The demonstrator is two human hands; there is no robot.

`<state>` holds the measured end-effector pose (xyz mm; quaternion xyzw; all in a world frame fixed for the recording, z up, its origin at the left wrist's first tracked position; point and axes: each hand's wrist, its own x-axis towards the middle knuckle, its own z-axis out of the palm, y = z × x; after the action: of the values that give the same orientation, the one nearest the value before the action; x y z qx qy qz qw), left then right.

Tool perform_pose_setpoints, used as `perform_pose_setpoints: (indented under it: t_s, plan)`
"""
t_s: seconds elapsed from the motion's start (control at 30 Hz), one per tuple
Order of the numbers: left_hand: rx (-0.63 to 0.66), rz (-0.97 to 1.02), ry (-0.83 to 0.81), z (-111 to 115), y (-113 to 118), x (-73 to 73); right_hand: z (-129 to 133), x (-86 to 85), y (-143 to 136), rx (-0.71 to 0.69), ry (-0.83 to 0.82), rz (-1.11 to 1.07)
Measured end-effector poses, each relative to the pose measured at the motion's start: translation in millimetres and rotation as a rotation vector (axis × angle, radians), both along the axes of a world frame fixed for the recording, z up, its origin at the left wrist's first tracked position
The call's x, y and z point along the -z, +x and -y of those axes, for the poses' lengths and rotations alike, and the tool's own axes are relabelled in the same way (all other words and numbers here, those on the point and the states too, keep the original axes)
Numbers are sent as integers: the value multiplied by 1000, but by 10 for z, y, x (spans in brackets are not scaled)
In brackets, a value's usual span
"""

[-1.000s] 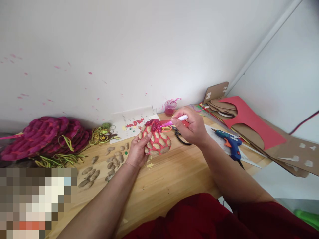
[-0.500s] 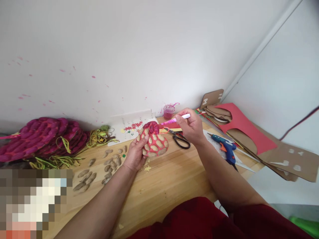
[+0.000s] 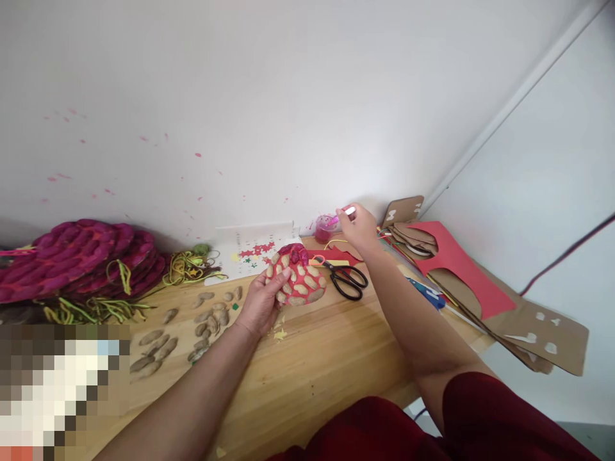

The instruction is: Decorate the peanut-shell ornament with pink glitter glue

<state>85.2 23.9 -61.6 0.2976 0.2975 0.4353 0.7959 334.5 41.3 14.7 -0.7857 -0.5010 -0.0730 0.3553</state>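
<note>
My left hand (image 3: 263,299) grips the near-left edge of a round red disc covered with peanuts (image 3: 303,288), its thumb lying on top. At the disc's far end a few peanuts are painted magenta; the others are bare. My right hand (image 3: 358,229) is closed around a white-handled paintbrush (image 3: 346,212). The brush's pink end is in the mouth of a small clear cup of magenta paint (image 3: 325,229) beside the wall. Black-handled scissors (image 3: 350,282) lie just right of the disc.
Loose peanuts (image 3: 211,317) lie left of my left arm. Stacked magenta peanut discs (image 3: 91,256) and yellow-green yarn (image 3: 187,267) are at the far left. White paper (image 3: 230,253) holds small stars. A blue glue gun (image 3: 425,293), partly hidden, and cut red card (image 3: 473,282) are at right.
My right hand has moved the paintbrush away from the painted peanuts, up and right to the paint cup. My left hand still holds the disc. The view has shifted slightly.
</note>
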Motion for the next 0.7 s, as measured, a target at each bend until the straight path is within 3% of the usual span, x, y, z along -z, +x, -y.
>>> perform_pose_setpoints:
  t_s: [0.17,0.33,0.7]
  plan:
    - [-2,0,-25,-3,-13,-65,-268,22,-22,42,-161,55]
    - [-8,22,-63,-17,-40,-120,-350,44,-43,47,-246,85]
    - [-17,-79,34,27,3,-77,-246,-6,-15,-4,-144,44]
